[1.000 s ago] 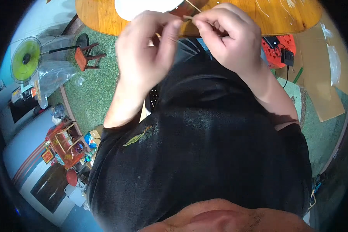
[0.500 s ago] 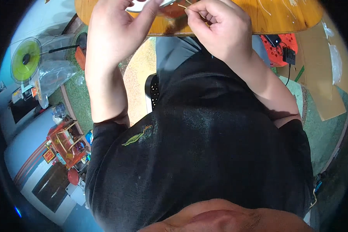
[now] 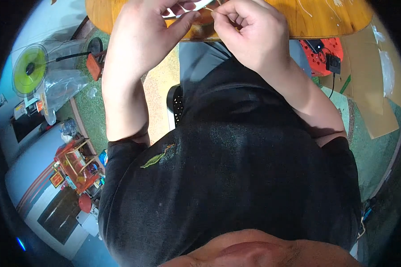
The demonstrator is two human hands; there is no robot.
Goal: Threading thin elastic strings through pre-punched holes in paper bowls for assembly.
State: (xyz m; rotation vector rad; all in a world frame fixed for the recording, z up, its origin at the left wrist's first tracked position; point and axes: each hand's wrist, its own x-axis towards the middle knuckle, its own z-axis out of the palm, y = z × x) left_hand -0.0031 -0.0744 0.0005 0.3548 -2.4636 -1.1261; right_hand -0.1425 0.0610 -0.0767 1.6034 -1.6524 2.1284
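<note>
My right hand (image 3: pixel 254 31) is closed in a pinch over the table's near edge. Its thumb and index finger hold the end of a thin tan strand (image 3: pixel 208 9) that points toward my other hand. My left hand (image 3: pixel 149 31) reaches in just left of it, thumb stretched out and apart from the bent fingers, with nothing visible gripped. Behind those fingers shows part of a white, smooth-edged object (image 3: pixel 168 13), mostly hidden by the hand. Both hands are over a varnished wooden table (image 3: pixel 316 22), and their far sides are cut off by the upper edge of the view.
Thin pale strands (image 3: pixel 305 9) lie on the table's right part. A red perforated stool or basket (image 3: pixel 318 64) with black devices stands below right, near cardboard (image 3: pixel 365 89). Left are a green fan (image 3: pixel 30 69) and an orange rack (image 3: pixel 75 164). A green leaf-like piece (image 3: pixel 153 160) lies on my black shirt.
My left hand has moved right, its thumb now close to the tan strand and covering more of the white object. The right hand keeps its pinch and has barely shifted left.
</note>
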